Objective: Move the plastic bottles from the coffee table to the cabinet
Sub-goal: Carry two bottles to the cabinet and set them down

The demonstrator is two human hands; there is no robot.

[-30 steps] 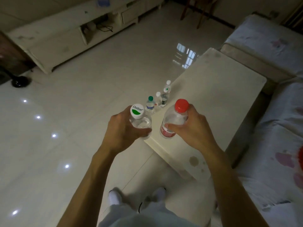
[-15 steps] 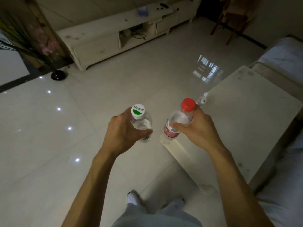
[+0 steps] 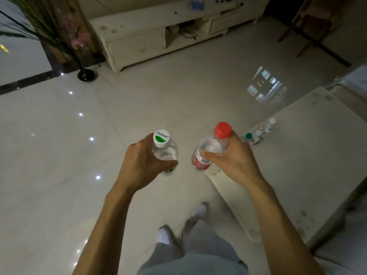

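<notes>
My left hand point(image 3: 142, 165) grips a clear plastic bottle with a white and green cap point(image 3: 164, 149), upright over the floor. My right hand point(image 3: 233, 161) holds a clear bottle with a red cap and red label point(image 3: 210, 150) at the near left edge of the cream coffee table point(image 3: 309, 175). Three small bottles point(image 3: 258, 132) stand in a row on the table's left edge, just beyond my right hand. The long cream cabinet point(image 3: 139, 39) stands against the far wall, well ahead across the floor.
Glossy pale tiles point(image 3: 139, 100) spread between me and the cabinet. A tall plant in a dark vase point(image 3: 86, 74) stands left of the cabinet. A wooden chair point(image 3: 309, 22) is at the far right, a sofa point(image 3: 355, 80) beyond the table. My feet point(image 3: 164, 235) show below.
The view has turned left and lifted toward the cabinet. Both hands have carried their bottles away from the table's edge; the table and the small bottles have slid to the right.
</notes>
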